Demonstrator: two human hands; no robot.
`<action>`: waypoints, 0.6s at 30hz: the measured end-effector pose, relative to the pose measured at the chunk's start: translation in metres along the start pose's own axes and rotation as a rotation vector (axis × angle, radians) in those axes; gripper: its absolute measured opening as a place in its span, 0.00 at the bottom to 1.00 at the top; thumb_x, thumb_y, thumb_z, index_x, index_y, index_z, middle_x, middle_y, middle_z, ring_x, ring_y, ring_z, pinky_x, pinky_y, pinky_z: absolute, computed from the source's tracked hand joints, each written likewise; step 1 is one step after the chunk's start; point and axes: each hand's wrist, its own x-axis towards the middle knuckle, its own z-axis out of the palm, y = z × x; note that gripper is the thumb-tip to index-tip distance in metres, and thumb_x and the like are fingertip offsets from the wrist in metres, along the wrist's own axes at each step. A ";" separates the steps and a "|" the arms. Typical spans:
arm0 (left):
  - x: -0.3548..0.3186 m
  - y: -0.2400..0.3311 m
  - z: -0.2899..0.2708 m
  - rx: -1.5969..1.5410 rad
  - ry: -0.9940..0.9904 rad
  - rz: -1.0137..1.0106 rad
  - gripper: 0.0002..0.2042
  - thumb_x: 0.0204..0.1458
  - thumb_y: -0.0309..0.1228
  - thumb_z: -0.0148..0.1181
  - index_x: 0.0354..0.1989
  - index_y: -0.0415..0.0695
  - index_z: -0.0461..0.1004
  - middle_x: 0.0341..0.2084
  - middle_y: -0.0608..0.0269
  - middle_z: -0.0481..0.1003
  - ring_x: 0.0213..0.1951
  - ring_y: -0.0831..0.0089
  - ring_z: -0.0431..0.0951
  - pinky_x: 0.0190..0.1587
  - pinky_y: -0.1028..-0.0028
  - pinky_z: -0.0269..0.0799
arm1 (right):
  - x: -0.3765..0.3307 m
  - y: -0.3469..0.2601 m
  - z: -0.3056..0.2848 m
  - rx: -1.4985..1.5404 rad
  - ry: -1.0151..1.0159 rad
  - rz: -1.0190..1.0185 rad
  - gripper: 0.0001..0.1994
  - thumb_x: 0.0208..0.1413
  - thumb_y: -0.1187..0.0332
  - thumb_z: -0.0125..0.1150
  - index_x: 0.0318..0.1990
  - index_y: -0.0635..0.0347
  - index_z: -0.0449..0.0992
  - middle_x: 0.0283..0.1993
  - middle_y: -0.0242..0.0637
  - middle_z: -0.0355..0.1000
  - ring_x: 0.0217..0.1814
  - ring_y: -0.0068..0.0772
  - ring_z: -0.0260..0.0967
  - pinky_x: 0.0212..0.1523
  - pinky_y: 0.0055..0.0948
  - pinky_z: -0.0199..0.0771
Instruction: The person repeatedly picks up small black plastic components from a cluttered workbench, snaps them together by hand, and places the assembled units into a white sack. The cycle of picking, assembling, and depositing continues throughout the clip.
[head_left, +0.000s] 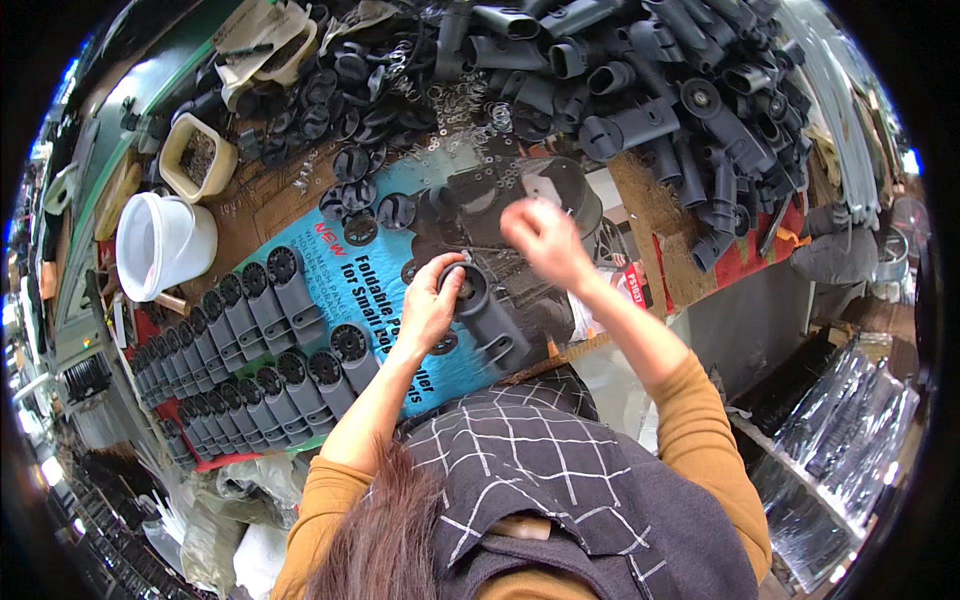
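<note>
Head view: motion blurs the right hand (542, 240); its fingers curl, but whether they grip anything I cannot tell. At its seven o'clock, the left hand (428, 308) pinches a dark-grey plastic housing (490, 320) by its partly covered round end, the blurred body pointing to five o'clock.

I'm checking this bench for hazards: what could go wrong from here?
The part, held by the left hand alone, could slip or twist. The grey pile is heaped loosely and might slide. Small springs lie loose on the bench and may scatter if brushed.
</note>
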 end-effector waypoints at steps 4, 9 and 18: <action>-0.004 -0.019 -0.001 0.192 -0.109 0.249 0.14 0.52 0.34 0.59 0.46 0.46 0.75 0.41 0.54 0.74 0.47 0.57 0.74 0.50 0.66 0.68 | 0.065 0.006 0.026 -0.328 -0.009 -0.095 0.12 0.49 0.64 0.63 0.38 0.60 0.76 0.36 0.43 0.72 0.38 0.42 0.72 0.39 0.35 0.72; -0.007 -0.023 0.005 0.305 -0.024 0.212 0.18 0.49 0.39 0.62 0.49 0.48 0.75 0.45 0.55 0.69 0.48 0.56 0.66 0.53 0.62 0.64 | 0.068 0.005 0.074 -0.373 -0.066 0.073 0.14 0.49 0.64 0.64 0.41 0.61 0.75 0.34 0.43 0.72 0.38 0.44 0.72 0.40 0.39 0.71; -0.017 0.001 -0.012 -0.412 0.203 0.088 0.08 0.51 0.26 0.63 0.38 0.39 0.75 0.29 0.64 0.76 0.30 0.78 0.75 0.36 0.79 0.71 | -0.026 -0.033 0.034 -0.011 -0.158 0.134 0.08 0.51 0.69 0.64 0.33 0.64 0.72 0.30 0.32 0.63 0.30 0.21 0.62 0.31 0.23 0.63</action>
